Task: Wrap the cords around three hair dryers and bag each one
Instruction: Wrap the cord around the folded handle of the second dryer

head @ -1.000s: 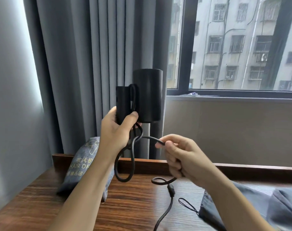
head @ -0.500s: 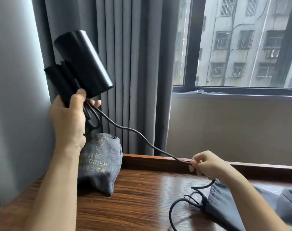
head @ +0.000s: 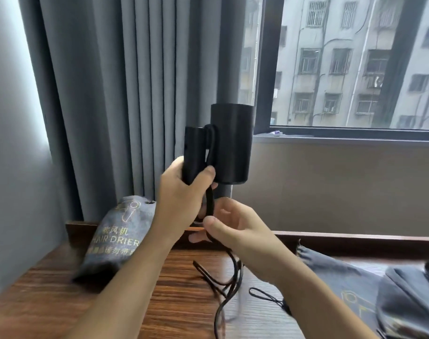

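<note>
Left hand [head: 181, 192] grips the folded dryer [head: 223, 145] above the desk's [head: 61, 302] back edge; right hand [head: 235, 231] pinches the cord [head: 234, 275]. Slack cord could loosen the wrapped loops.

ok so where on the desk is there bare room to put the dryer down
Bare wood lies along the near left of the desk, in front of the filled bag. The middle is crowded with loose cord, and the right with the empty bags.
</note>
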A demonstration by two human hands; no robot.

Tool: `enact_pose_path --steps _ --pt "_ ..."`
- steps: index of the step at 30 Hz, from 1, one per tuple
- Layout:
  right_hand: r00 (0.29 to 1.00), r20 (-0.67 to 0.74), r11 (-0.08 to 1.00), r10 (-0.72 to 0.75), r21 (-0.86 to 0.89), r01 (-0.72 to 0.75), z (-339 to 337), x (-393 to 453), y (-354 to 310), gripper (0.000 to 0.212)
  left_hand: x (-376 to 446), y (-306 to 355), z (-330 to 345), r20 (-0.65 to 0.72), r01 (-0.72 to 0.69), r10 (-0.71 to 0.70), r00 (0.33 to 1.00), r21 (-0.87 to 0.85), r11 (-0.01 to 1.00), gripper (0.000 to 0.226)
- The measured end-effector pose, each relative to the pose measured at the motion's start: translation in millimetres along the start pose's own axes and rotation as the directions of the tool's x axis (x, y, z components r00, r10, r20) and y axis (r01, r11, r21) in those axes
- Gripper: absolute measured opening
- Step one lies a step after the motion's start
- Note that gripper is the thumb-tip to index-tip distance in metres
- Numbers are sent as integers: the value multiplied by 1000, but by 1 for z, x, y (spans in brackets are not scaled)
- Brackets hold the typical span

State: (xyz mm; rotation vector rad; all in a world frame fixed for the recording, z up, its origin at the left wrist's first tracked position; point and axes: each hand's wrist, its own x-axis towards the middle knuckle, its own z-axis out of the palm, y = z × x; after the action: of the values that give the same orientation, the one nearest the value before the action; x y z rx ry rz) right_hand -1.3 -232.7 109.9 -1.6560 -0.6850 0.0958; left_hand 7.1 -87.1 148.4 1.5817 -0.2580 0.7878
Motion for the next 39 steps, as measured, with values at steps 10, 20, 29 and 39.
enact_pose_path --steps 10,20,29,39 --pt "940 -178 688 -291 -721 76 -24 -7 -12 23 14 -12 -15 -7 6 -6 1000 -3 1000 4" --pt "738 -231 204 -635 -971 -128 -81 -21 -31 34 7 -18 -21 536 109 -182 825 165 980 17" --pt "695 -442 485 -567 -861 -152 -143 -30 -28 11 -8 -10 -6 754 74 -205 624 204 976 18" --pt "884 -291 801 -367 -581 141 -98 -8 -8 16 -26 -6 10 617 313 -170 768 -130 941 42"
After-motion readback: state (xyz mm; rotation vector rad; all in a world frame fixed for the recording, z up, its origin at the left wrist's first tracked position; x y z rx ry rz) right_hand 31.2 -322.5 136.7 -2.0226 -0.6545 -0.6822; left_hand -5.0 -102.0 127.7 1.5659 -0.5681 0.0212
